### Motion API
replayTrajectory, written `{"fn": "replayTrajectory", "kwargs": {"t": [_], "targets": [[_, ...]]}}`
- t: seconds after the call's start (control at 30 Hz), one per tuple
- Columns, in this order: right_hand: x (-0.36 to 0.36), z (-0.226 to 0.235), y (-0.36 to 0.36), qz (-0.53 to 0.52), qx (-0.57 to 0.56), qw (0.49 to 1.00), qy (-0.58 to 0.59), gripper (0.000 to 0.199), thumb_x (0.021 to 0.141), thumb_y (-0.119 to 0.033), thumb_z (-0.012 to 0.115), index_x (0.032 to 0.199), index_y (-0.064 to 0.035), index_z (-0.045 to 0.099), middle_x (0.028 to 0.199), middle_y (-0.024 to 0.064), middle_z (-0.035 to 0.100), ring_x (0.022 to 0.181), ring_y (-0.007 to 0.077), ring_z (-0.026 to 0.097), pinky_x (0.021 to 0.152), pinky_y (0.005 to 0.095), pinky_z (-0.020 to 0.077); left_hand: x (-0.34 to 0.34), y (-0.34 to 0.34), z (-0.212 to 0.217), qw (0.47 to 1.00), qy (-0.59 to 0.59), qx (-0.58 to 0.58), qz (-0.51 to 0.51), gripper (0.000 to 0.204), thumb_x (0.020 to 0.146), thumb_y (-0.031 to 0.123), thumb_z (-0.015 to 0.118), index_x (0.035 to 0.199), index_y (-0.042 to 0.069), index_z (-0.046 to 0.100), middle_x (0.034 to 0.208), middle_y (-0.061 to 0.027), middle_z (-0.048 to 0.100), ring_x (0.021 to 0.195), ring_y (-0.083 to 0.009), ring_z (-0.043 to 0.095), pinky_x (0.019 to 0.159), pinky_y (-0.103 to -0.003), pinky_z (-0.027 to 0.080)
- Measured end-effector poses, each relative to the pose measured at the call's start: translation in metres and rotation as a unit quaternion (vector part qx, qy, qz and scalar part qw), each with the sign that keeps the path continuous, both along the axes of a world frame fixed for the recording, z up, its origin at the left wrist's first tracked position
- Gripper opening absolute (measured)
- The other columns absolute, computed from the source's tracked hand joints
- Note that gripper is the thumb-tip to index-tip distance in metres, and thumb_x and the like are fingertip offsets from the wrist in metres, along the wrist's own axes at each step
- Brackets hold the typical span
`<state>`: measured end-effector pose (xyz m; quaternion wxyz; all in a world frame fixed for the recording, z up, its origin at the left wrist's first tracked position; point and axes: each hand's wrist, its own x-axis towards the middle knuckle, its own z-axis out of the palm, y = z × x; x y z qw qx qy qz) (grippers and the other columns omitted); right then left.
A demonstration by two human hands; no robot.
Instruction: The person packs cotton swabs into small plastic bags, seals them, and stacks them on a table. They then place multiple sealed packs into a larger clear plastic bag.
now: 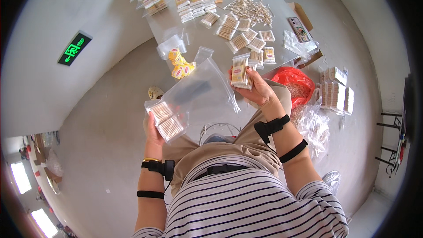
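My left hand (153, 132) grips the closed end of a large clear plastic bag (194, 89) from outside. Two packs of cotton swabs (170, 128) lie side by side in that end, and the rest of the bag stretches up to the right toward the table edge. In my right hand (261, 90) is a small stack of cotton swab packs (239, 71), the top one bearing a red and yellow label. My fingers wrap round its right side and underneath. The stack is held just off the table's near edge, beside the bag's far end.
On the grey table (174, 20) lie loose cotton swabs (251, 9), scattered swab packs (240, 42), labelled stacks (195, 3), yellow cards (180, 65) and a phone (298, 29). At right, a red bag (293, 79) of swabs and stacked packs (333, 92) stand lower down.
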<state>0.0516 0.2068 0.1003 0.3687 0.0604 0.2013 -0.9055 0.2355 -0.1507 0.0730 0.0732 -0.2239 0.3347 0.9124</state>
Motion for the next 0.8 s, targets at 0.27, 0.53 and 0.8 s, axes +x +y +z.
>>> {"fn": "replayTrajectory", "kwargs": {"t": [0.27, 0.53, 0.8], "targets": [[0.017, 0.033, 0.029, -0.009, 0.062, 0.993, 0.104, 0.056, 0.098, -0.028, 0.064, 0.142, 0.0013, 0.047, 0.13, 0.0162, 0.061, 0.119, 0.0259, 0.06, 0.105, 0.0399, 0.0473, -0.007, 0.017, 0.023, 1.0, 0.015, 0.002, -0.026, 0.088, 0.086, 0.067, 0.066, 0.146, 0.005, 0.046, 0.145, -0.0218, 0.051, 0.129, -0.0484, 0.051, 0.1, -0.07, 0.046], [0.036, 0.059, 0.047, 0.0, 0.14, 0.979, 0.15, 0.052, 0.096, -0.025, 0.065, 0.14, -0.0002, 0.051, 0.118, 0.0119, 0.067, 0.106, 0.0221, 0.066, 0.098, 0.0364, 0.0514, -0.014, 0.027, 0.037, 0.999, 0.04, -0.001, -0.025, 0.09, 0.086, 0.066, 0.066, 0.146, 0.003, 0.044, 0.146, -0.024, 0.049, 0.13, -0.0475, 0.051, 0.103, -0.068, 0.045], [0.018, 0.037, 0.033, -0.07, 0.204, 0.975, 0.055, 0.045, 0.09, -0.009, 0.059, 0.134, -0.0024, 0.054, 0.114, 0.0112, 0.066, 0.102, 0.0211, 0.066, 0.093, 0.0357, 0.0544, 0.003, 0.017, 0.039, 0.998, 0.061, -0.028, -0.015, 0.084, 0.092, 0.065, 0.059, 0.148, 0.004, 0.043, 0.146, -0.0176, 0.051, 0.136, -0.0428, 0.047, 0.108, -0.066, 0.043]]}}
